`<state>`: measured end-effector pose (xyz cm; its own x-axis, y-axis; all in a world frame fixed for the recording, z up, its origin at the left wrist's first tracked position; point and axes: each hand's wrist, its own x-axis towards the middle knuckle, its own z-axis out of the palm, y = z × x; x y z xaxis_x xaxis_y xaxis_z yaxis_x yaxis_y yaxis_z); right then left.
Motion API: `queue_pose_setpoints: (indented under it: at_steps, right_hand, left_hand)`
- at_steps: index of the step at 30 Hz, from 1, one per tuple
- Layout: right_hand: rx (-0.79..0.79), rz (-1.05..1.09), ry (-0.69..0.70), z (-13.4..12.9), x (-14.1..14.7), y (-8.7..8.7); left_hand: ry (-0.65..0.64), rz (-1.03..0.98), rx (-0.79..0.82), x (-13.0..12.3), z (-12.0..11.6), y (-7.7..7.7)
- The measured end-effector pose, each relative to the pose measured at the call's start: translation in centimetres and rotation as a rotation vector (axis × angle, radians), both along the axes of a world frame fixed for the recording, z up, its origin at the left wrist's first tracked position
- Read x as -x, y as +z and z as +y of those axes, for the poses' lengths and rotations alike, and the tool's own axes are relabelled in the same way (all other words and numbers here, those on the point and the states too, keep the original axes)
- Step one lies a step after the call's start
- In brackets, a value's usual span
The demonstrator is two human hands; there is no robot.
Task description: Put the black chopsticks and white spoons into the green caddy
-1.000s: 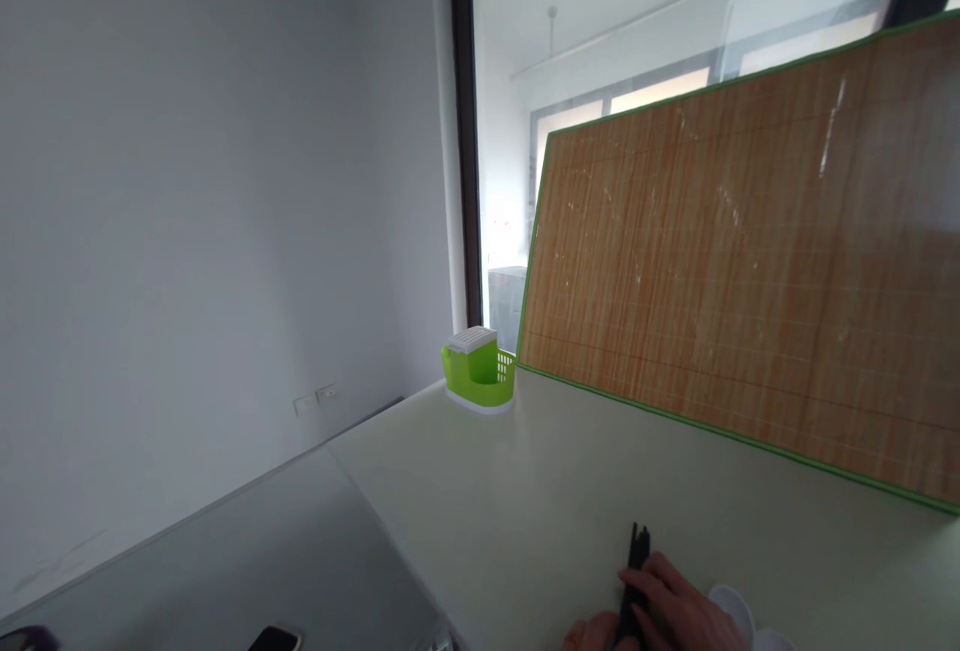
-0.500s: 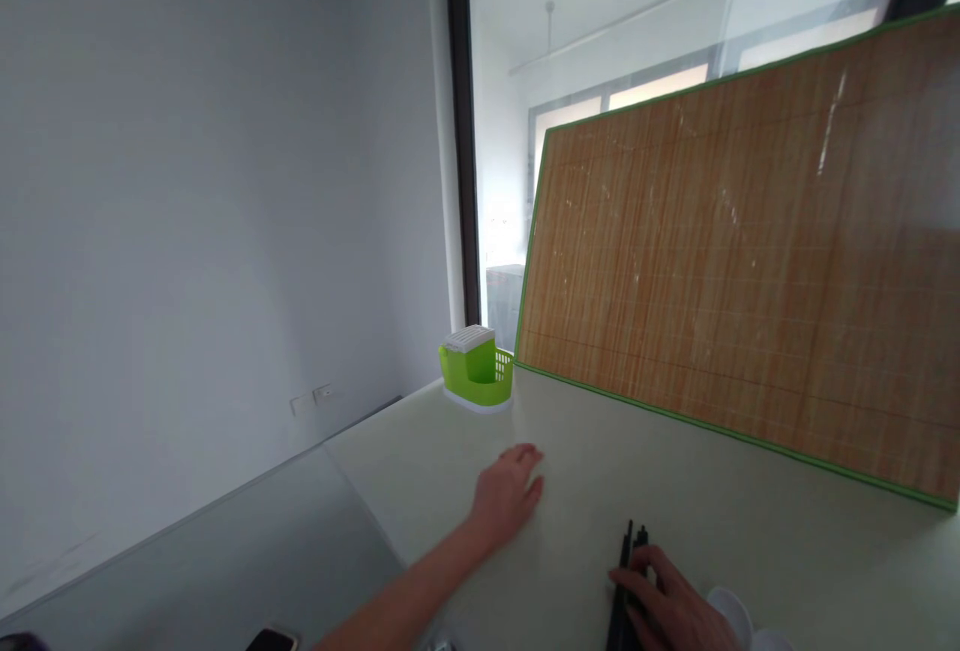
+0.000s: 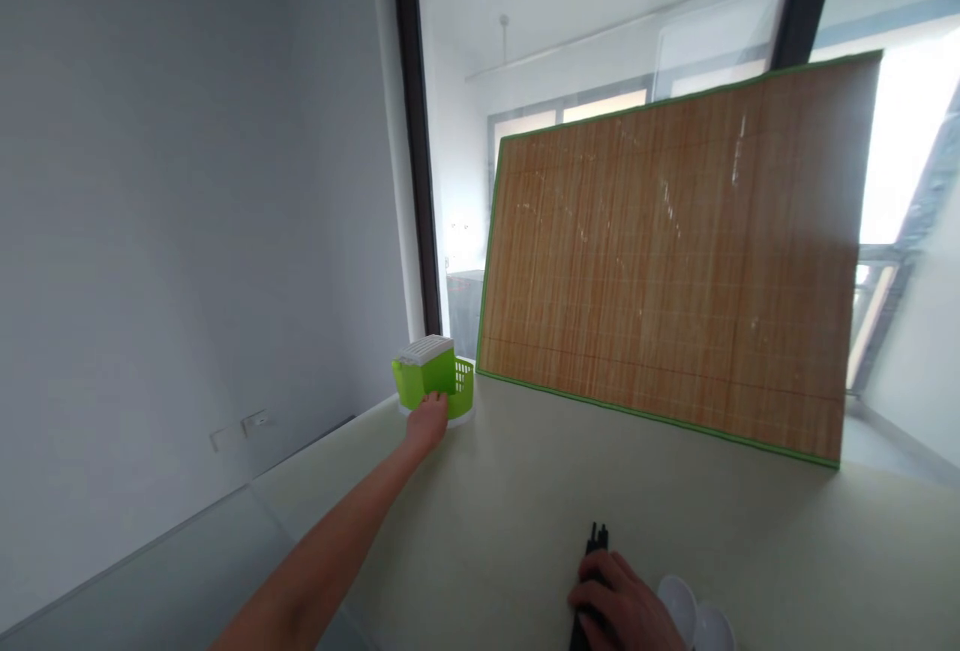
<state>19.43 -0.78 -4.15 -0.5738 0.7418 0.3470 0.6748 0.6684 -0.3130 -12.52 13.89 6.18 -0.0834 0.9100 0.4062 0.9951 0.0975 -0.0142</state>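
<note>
A lime-green plastic utensil caddy (image 3: 421, 387) with a white slotted top and white base stands at the table's far left corner. My left hand (image 3: 428, 418) is stretched out to it, with fingers hooked over its low front rim; the thumb is hidden. Nearer to me, my right hand (image 3: 616, 599) is closed round a bundle of black chopsticks (image 3: 597, 537), whose ends stick out beyond the fingers. Just right of that hand lie two white spoons (image 3: 678, 607), partly covered by it.
A bamboo mat (image 3: 660, 271) with green edging leans upright against the window along the table's back. A grey wall (image 3: 187, 181) with sockets (image 3: 253, 422) rises at the left. The pale tabletop (image 3: 495, 521) lies between my hands.
My left hand has moved forward and left from the bare tabletop to the caddy's front rim. My right hand stays on the chopsticks. The view has swung right.
</note>
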Motion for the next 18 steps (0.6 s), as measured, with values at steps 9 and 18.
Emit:
queue_pose_setpoints:
  at_steps: [9, 18]
  right_hand:
    - [0.016, 0.031, -0.014, -0.4, 0.5, 0.4]
    - [-0.007, 0.029, -0.038, -0.3, 0.6, 0.2]
  left_hand:
    - [-0.232, 0.157, 0.001, -5.8, -0.3, -1.6]
    - [-0.661, 0.252, -0.027, -21.2, -5.0, -2.8]
